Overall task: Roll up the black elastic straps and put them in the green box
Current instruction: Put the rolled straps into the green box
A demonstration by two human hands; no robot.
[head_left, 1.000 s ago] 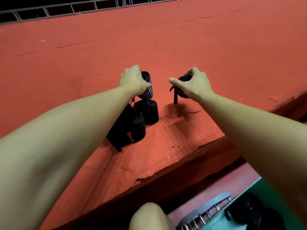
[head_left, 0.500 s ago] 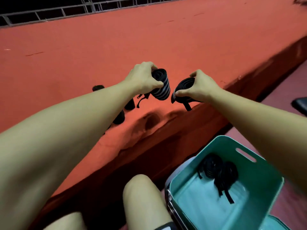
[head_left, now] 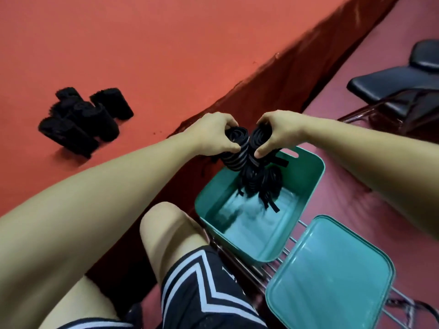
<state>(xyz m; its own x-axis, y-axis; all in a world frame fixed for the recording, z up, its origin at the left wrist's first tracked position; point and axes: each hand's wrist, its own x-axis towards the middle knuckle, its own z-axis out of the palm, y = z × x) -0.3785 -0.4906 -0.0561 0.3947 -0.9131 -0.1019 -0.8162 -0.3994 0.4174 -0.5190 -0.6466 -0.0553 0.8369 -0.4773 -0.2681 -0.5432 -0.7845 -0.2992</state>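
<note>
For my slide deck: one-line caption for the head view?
Both hands, left hand and right hand, each lower a rolled black strap into the green box.

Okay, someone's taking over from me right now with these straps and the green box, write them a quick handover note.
Left hand grips one rolled strap; right hand grips another roll. Both are above the far end of the green box, not yet let go.
Done: a few rolled straps already lie inside the box.
Left: drop these two in, then deal with the pile of black rolls on the red mat. The box lid lies off, beside the box.
</note>
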